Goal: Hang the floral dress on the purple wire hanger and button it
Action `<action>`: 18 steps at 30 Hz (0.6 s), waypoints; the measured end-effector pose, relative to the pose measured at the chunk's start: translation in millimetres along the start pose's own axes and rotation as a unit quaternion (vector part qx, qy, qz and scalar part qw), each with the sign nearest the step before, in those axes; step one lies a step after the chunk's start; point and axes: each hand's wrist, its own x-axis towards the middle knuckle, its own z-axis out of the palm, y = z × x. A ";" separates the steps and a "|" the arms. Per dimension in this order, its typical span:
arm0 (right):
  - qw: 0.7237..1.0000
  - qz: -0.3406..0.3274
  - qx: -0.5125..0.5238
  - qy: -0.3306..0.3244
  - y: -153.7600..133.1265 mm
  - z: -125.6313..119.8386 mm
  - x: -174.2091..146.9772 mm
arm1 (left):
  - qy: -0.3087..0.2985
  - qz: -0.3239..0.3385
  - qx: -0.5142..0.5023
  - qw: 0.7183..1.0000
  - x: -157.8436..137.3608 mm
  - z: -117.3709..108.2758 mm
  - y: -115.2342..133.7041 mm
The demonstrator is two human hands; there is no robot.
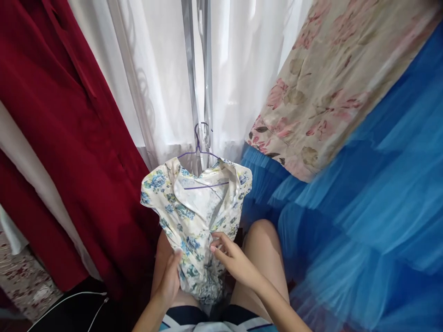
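Observation:
A white blouse with blue and yellow flowers and short sleeves hangs on a thin purple hanger. Its wide collar lies open in a V, and the lower part bunches up above my lap. My left hand holds the blouse's left side edge, thumb in front, the other fingers mostly hidden behind the cloth. At the bottom of the V, my right hand pinches the front edge of the blouse between thumb and forefinger. Whether a button or fastener is there is too small to tell.
White curtain-like cloth hangs behind, with grey metal poles in its middle. Dark red garments hang on the left. A pink-flowered beige cloth and blue tulle crowd the right. My bare knees flank the blouse.

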 end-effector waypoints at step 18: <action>0.993 -0.034 0.104 0.046 -23.0 -4.3 -9.3 | -0.104 0.049 0.172 0.978 -6.0 4.8 -13.1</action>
